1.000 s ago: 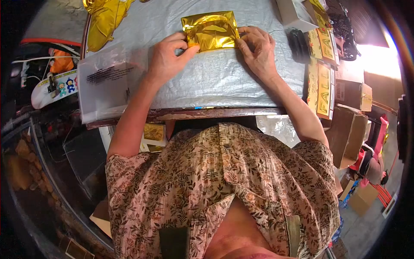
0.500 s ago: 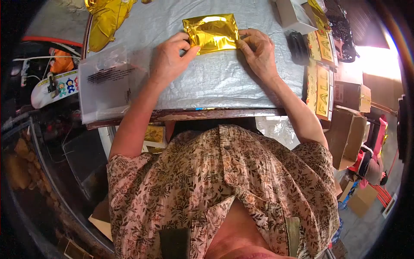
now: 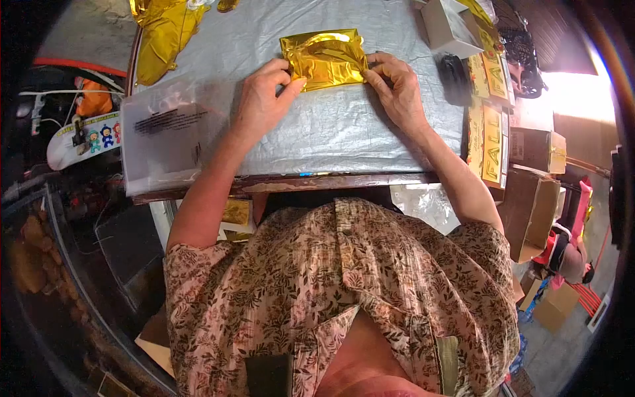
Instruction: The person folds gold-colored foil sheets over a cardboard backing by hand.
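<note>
A folded piece of shiny gold foil [image 3: 329, 61] lies on the grey sheet covering the table, near the middle. My left hand [image 3: 266, 92] pinches its near left corner between thumb and curled fingers. At the near right corner, my right hand [image 3: 399, 89] grips the foil the same way. The near part of the foil bulges and wrinkles between my hands, with a crease running across it. Its far edge lies roughly straight.
Crumpled gold foil [image 3: 167, 43] lies at the far left, behind a clear plastic bag [image 3: 165, 142]. On the right are a white open box [image 3: 450, 30], a black object [image 3: 454, 79] and boxes marked FALL [image 3: 491, 142]. Cardboard boxes [image 3: 529, 212] stand beyond the table.
The whole view has shifted slightly, so the table sits a little lower. The foil's near part looks more wrinkled, with a clearer crease. Both hands keep hold of the same corners.
</note>
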Demonstrator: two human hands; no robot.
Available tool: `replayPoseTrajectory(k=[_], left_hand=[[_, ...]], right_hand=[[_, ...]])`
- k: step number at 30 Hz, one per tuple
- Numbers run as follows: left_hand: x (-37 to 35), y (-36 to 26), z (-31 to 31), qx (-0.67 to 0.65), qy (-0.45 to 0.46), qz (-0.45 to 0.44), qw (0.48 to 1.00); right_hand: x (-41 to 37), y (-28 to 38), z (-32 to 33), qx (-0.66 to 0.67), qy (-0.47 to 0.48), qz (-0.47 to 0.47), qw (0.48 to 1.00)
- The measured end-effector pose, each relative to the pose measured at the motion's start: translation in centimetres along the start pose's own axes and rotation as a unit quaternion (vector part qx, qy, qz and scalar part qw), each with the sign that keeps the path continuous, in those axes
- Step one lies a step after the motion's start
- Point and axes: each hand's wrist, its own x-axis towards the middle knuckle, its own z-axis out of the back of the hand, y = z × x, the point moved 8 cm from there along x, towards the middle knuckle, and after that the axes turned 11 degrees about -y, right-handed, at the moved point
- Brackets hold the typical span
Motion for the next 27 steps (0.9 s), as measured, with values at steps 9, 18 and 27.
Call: replayPoseTrajectory(k=[9,18,27], left_hand=[[0.2,0.1,0.0,0.014,0.006,0.008,1.000],[0.0,0.5,0.1,0.019,0.037,0.008,0.999],[-0.4,-0.7,0.9,0.014,-0.045,-0.073,0.996]], right_hand=[[-0.1,-0.7,-0.1,0.050,0.014,-0.030,0.998],[-0.4,-0.4,-0.6,0.008,-0.016,0.001,1.000],[-0.1,0.3,-0.3,-0.003,-0.007,-0.001,1.000]])
